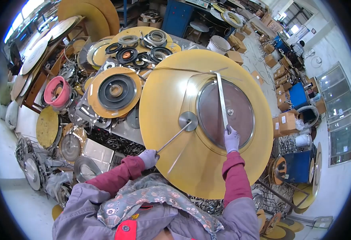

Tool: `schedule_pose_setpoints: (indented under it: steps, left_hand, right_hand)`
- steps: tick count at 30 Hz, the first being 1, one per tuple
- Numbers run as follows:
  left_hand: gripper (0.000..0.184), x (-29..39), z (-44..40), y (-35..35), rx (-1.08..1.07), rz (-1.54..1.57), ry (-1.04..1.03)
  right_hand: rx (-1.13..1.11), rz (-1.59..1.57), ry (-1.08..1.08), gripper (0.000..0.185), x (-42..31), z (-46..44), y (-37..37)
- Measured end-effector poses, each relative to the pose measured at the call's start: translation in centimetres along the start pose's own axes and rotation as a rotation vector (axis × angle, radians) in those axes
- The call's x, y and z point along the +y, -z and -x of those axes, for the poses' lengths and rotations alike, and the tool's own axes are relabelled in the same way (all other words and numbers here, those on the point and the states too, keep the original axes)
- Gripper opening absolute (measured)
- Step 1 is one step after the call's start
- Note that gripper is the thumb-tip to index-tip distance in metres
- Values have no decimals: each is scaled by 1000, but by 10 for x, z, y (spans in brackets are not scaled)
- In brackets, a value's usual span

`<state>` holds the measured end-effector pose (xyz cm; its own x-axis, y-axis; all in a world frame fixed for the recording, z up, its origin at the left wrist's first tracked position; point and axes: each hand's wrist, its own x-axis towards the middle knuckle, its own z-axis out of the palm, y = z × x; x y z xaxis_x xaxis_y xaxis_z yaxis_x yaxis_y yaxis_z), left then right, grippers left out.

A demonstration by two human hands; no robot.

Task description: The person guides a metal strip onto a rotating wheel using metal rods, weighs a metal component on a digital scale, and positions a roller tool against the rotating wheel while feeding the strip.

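Note:
A large yellow disc (165, 92) lies in front of me with a brown disc (211, 116) in a clear-edged ring on its right half. My left hand (148, 159), in a pale purple glove, is closed around a thin metal rod (171, 139). The rod's far end meets a small grey metal disc (184, 117) on the yellow surface. In the same kind of glove, my right hand (232, 140) grips the near end of a long flat metal bar (222, 96). The bar reaches across the brown disc, beside a round metal knob (230, 112). A thin strip (183, 69) curves over the yellow disc's far part.
Left of the yellow disc, a black ringed disc (111, 91) sits on an orange plate, with several rings behind it. A pink bowl (57, 92) stands farther left. Cardboard boxes (288, 122) line the right side. Metal scraps (121, 145) lie beneath the work surface.

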<state>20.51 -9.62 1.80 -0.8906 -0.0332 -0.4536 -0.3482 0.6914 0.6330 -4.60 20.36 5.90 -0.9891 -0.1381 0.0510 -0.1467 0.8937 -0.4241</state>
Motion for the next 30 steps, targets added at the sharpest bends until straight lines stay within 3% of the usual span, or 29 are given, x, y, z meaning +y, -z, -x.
schedule_pose_setpoints:
  steps: [5, 7, 8, 10, 13, 14, 16, 23, 27, 30]
  left_hand:
    - [34, 4, 6, 3, -18, -14, 19]
    - [34, 5, 8, 3, -42, -12, 26]
    - [34, 6, 10, 3, -56, -14, 27]
    - [33, 10, 16, 5, -65, -6, 50]
    - [32, 8, 22, -1, -66, 4, 32]
    - [32, 6, 25, -3, -66, 3, 17]
    - [29, 2, 34, -5, -48, 35, 8]
    - [29, 6, 38, -3, -21, 46, 43]
    - [30, 3, 33, -2, -28, 12, 47]
    - [30, 7, 34, 1, -56, 11, 59]
  right_hand:
    - [95, -7, -8, 31, 11, -1, 24]
    - [340, -121, -11, 26, 79, -28, 15]
    - [184, -45, -236, 25, 72, -31, 37]
    - [188, 100, -244, 26, 59, -34, 59]
    - [339, 76, 44, 26, 41, -45, 45]
    - [345, 166, 42, 34, 31, -48, 40]
    - [150, 265, -59, 39, -4, -51, 46]
    - [128, 287, -20, 40, 31, -34, 44]
    - [247, 375, 189, 44, 68, -30, 48]
    - [232, 418, 220, 44, 82, -27, 58]
